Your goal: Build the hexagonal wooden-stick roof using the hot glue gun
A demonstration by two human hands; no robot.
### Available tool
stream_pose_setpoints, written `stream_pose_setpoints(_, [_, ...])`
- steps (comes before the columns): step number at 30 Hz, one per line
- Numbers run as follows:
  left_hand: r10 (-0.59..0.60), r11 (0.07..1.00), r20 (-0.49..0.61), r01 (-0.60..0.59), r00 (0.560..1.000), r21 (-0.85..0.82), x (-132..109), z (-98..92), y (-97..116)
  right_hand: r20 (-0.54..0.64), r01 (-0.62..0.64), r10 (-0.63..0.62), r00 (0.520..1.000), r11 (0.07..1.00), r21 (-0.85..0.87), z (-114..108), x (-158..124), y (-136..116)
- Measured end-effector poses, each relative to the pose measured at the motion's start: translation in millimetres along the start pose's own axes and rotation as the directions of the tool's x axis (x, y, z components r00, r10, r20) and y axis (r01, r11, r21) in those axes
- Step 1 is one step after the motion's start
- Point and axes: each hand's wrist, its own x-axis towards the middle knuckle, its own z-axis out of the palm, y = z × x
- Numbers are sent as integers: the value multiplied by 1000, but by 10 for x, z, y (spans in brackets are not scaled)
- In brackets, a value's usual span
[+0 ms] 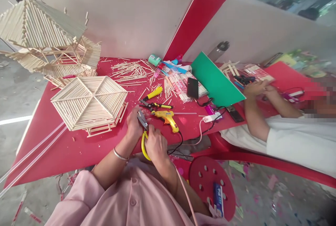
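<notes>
Nearest, the right hand (156, 145) is clenched round the yellow handles of a pair of cutters (143, 133), whose grey jaws point up and away between the two hands. The left hand (133, 125) sits just beside the jaws with its fingers curled; it seems to pinch something small at the blades, but what it holds is too small to tell. Both hands rest at the near edge of the red tabletop (78, 149).

To cut well here, I would judge that the piece should sit square and deep in the jaws, the left fingertips kept back from the blades, and the handles squeezed in one steady press so the end does not splinter.

Just beyond the hands lie a yellow glue gun (168, 118), its cable trailing off the edge, and more pliers (154, 106). To the left stands a six-sided stick roof (90, 100). Farther back are loose sticks (128, 70), a phone (192, 87) and a green sheet (216, 80). A taller stick model (44, 37) stands at the far left corner. At the right, another person's hand (256, 87) rests on the tabletop.
</notes>
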Motion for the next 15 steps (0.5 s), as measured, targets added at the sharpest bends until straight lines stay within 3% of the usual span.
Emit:
stream_pose_setpoints(7, [72,995,11,-72,997,67,14,-66,-152,-39,-16,15,999,1000,-24,80,-7,79])
stream_pose_setpoints(15, [102,986,-17,-99,995,136,16,-41,-172,-62,-13,10,998,999,-53,127,-3,91])
